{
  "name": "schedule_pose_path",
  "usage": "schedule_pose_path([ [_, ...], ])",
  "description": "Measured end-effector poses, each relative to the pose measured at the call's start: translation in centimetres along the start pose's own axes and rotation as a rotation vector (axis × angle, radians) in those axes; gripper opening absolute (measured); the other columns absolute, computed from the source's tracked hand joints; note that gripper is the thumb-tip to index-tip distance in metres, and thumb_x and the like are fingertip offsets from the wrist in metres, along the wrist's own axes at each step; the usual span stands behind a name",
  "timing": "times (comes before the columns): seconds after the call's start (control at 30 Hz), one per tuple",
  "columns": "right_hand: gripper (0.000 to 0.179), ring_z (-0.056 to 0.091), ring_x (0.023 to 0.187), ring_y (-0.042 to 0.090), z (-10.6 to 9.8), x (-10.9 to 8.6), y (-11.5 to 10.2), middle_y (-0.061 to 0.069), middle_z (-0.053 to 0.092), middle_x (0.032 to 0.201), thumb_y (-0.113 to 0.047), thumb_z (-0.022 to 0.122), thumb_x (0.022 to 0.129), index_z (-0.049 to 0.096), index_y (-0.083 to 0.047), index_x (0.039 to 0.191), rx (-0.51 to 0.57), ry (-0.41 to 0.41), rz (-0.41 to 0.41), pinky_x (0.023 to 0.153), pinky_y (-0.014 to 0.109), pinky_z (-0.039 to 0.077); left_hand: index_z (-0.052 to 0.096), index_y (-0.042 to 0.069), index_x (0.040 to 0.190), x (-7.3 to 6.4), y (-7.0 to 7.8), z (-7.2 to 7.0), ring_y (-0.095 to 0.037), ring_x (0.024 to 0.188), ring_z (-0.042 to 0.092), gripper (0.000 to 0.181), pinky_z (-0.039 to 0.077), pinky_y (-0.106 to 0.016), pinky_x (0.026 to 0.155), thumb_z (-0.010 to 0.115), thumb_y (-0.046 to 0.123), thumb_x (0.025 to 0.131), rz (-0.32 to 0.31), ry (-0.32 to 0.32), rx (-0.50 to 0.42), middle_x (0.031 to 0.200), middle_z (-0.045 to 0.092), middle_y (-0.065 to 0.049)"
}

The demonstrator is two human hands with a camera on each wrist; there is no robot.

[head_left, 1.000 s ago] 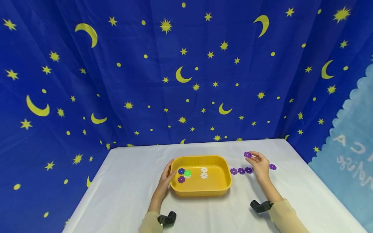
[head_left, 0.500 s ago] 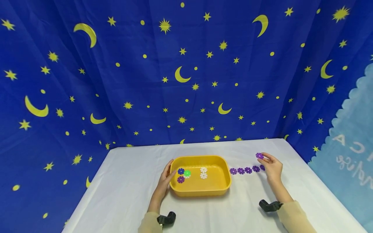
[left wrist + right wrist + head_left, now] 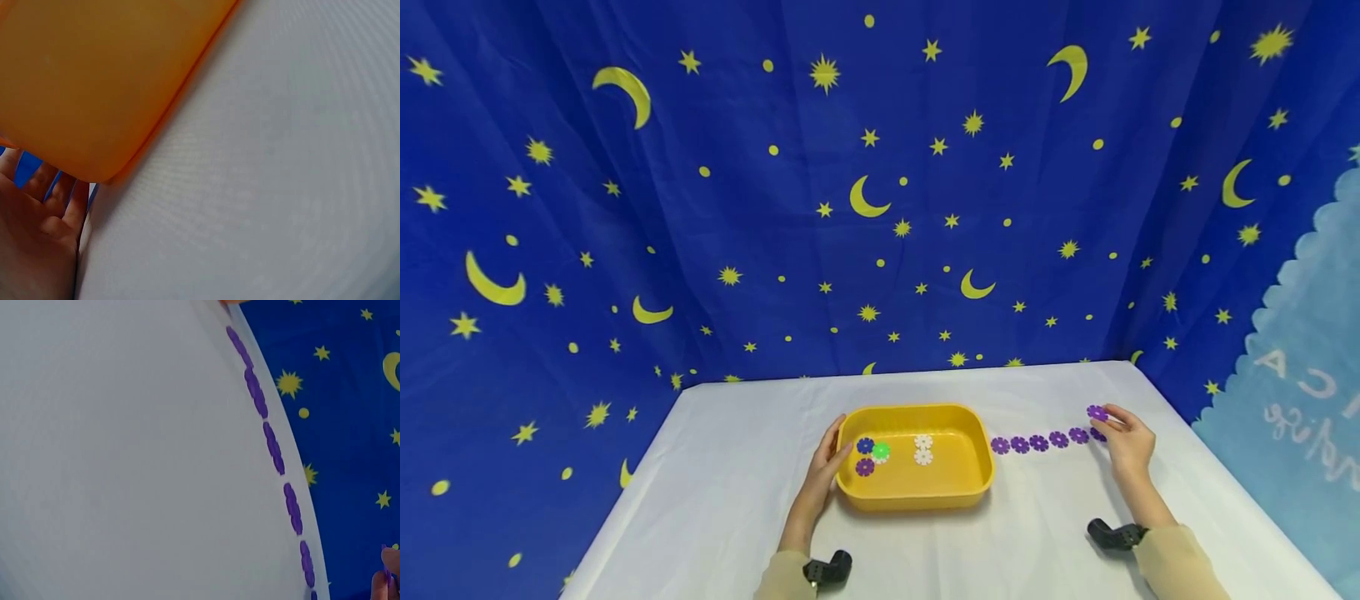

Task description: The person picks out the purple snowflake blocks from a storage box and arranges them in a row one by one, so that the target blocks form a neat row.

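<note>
In the head view my left hand [image 3: 820,471] holds the left end of a yellow plastic tray [image 3: 916,502], thumb over the rim and fingers along the outside wall. The left wrist view shows the fingers [image 3: 60,203] against the orange-looking tray wall [image 3: 112,94]. My right hand [image 3: 1131,446] pinches a purple snowflake disc [image 3: 1097,412] between thumb and fingertips, raised above the right end of a row of purple snowflake discs [image 3: 1038,443]. That hand partly covers the row's last disc [image 3: 1098,434].
Inside the tray lie a blue disc [image 3: 866,445], a purple disc [image 3: 865,467], a green disc [image 3: 881,450] partly over a white one, and two white discs [image 3: 922,457]. A white cloth [image 3: 1022,533] covers the table. Blue star-patterned fabric [image 3: 805,317] stands behind.
My right hand has moved right along the row with the purple disc, lowering slightly and uncovering discs it hid before. My left hand and the tray have stayed in place.
</note>
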State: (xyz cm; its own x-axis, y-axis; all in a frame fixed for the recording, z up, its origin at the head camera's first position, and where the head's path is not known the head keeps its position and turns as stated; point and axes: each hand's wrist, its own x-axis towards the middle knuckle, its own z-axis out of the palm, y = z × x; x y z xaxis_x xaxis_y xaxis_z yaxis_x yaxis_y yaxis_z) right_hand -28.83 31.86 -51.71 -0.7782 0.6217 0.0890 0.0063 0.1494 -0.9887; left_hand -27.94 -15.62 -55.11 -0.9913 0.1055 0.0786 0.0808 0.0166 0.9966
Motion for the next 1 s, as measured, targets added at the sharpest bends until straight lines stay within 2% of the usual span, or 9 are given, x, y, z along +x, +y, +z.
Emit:
schedule_pose_path([
  [0.17, 0.042, 0.047, 0.065, -0.017, -0.9, 0.7, 0.9, -0.037, 0.049, 0.067, -0.002, 0.071, 0.08, 0.06, 0.006, 0.119, -0.108, 0.04, -0.015, 0.056, 0.001, 0.043, 0.025, 0.015, 0.151, -0.2, 0.0, 0.1, -0.03, 0.149, 0.01, 0.06, 0.007, -0.047, 0.123, 0.051, 0.025, 0.098, 0.003, -0.003, -0.005, 0.161, 0.017, -0.009],
  [0.43, 0.042, 0.047, 0.062, -0.017, -1.6, 1.8, 1.7, -0.034, 0.049, 0.064, -0.001, 0.07, 0.08, 0.059, 0.007, 0.119, -0.119, 0.058, 0.02, 0.057, 0.0, 0.043, 0.026, 0.017, 0.151, -0.2, 0.0, 0.1, -0.03, 0.15, 0.01, 0.06, 0.006, -0.048, 0.123, 0.052, 0.027, 0.097, -0.001, 0.003, -0.004, 0.161, 0.017, -0.009],
  [0.77, 0.041, 0.044, 0.062, -0.019, -2.0, 2.1, 2.6, -0.037, 0.045, 0.061, -0.003, 0.072, 0.08, 0.061, 0.007, 0.117, -0.154, 0.1, -0.025, 0.059, -0.002, 0.039, 0.026, 0.018, 0.151, -0.1, 0.1, 0.1, -0.029, 0.15, 0.011, 0.061, 0.007, -0.047, 0.123, 0.052, 0.029, 0.097, -0.01, 0.011, 0.002, 0.161, 0.018, -0.008],
  [0.9, 0.042, 0.042, 0.06, -0.017, -2.2, 2.2, 2.9, -0.035, 0.045, 0.057, -0.002, 0.072, 0.078, 0.06, 0.009, 0.118, -0.156, 0.104, 0.004, 0.056, -0.001, 0.038, 0.026, 0.018, 0.151, 0.0, 0.0, 0.1, -0.028, 0.15, 0.011, 0.06, 0.007, -0.047, 0.123, 0.052, 0.027, 0.098, -0.014, 0.006, -0.001, 0.161, 0.018, -0.008],
  [1.0, 0.044, 0.042, 0.06, -0.015, -2.3, 2.4, 3.2, -0.034, 0.045, 0.057, -0.002, 0.072, 0.079, 0.06, 0.008, 0.12, -0.165, 0.094, 0.038, 0.054, 0.001, 0.039, 0.026, 0.014, 0.151, -0.4, 1.0, 0.0, -0.03, 0.149, 0.011, 0.059, 0.008, -0.047, 0.123, 0.051, 0.023, 0.098, -0.026, -0.009, -0.006, 0.16, 0.017, -0.011],
])
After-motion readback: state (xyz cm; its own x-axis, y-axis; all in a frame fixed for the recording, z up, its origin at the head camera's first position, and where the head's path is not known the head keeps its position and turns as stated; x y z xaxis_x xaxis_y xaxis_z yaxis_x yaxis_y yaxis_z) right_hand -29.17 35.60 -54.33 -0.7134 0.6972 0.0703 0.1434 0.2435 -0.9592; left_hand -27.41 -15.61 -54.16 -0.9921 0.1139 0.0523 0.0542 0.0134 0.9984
